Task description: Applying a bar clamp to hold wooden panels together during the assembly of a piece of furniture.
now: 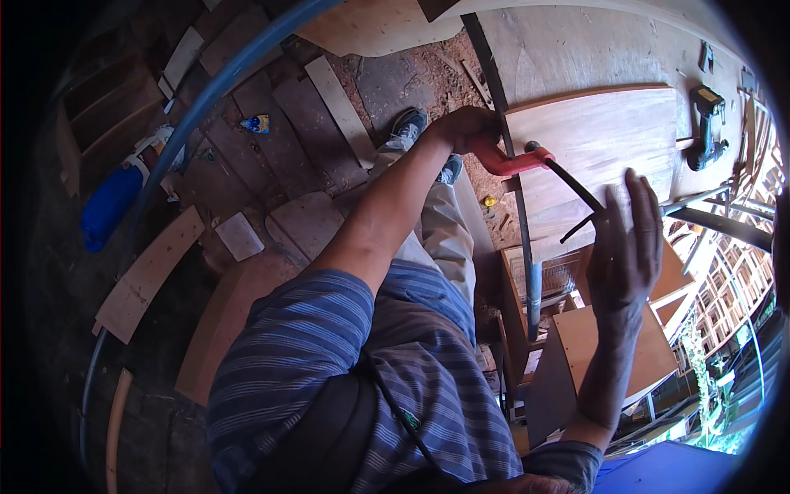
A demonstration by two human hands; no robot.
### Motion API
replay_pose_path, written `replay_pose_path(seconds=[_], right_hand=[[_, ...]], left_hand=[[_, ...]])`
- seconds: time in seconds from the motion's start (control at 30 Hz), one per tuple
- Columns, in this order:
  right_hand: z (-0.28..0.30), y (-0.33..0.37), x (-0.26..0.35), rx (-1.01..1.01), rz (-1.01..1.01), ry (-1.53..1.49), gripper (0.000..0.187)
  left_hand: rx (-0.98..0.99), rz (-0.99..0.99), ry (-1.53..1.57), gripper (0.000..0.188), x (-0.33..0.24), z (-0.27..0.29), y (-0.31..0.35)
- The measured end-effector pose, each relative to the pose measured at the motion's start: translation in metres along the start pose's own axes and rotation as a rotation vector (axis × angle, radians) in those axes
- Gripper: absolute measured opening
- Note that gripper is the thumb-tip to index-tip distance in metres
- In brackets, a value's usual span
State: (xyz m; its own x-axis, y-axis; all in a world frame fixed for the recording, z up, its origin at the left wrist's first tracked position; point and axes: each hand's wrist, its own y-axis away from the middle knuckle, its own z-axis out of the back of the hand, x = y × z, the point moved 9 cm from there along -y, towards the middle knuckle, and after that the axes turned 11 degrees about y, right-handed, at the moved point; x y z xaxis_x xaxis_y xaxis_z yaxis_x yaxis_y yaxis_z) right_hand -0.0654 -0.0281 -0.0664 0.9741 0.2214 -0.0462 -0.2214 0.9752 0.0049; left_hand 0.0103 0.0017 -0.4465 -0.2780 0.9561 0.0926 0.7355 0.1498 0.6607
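Observation:
My left hand [471, 130] is closed around the frame of a red C-clamp [512, 164] at the near edge of the workbench. The clamp's jaw sits over a pale plywood panel [597, 123] lying on the bench top. A black threaded screw [572, 183] with a thin cross handle [576, 229] slants out from the clamp toward my right hand [623, 243]. The right hand is raised with its fingers stretched out, close beside the screw's end. Whether its palm touches the handle is hidden.
A cordless drill [706, 128] lies on the bench [568, 49] beyond the panel. Wooden boxes [613, 346] stand below at right. Boards [341, 111] and a small blue packet [256, 124] lie on the littered floor at left. A blue pipe [218, 86] arches across the upper left.

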Motion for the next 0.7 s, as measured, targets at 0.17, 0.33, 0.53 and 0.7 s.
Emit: replay_pose_path(seconds=[0.17,0.33,0.53,0.7], right_hand=[[-0.021,0.033,-0.025,0.153,-0.566,-0.426,0.050],[-0.034,0.025,-0.013,0.254,-0.639,-0.359,0.047],[-0.024,0.003,-0.019,0.281,-0.339,-0.434,0.032],[-0.022,-0.008,-0.019,0.234,-0.028,-0.051,0.028]], left_hand=[[0.065,-0.031,0.047,0.011,0.003,-0.006,-0.002],[-0.008,-0.054,0.059,0.011,0.006,-0.002,-0.005],[0.116,-0.021,0.143,0.013,0.007,0.008,-0.013],[0.014,-0.058,0.121,0.016,0.005,-0.006,-0.004]])
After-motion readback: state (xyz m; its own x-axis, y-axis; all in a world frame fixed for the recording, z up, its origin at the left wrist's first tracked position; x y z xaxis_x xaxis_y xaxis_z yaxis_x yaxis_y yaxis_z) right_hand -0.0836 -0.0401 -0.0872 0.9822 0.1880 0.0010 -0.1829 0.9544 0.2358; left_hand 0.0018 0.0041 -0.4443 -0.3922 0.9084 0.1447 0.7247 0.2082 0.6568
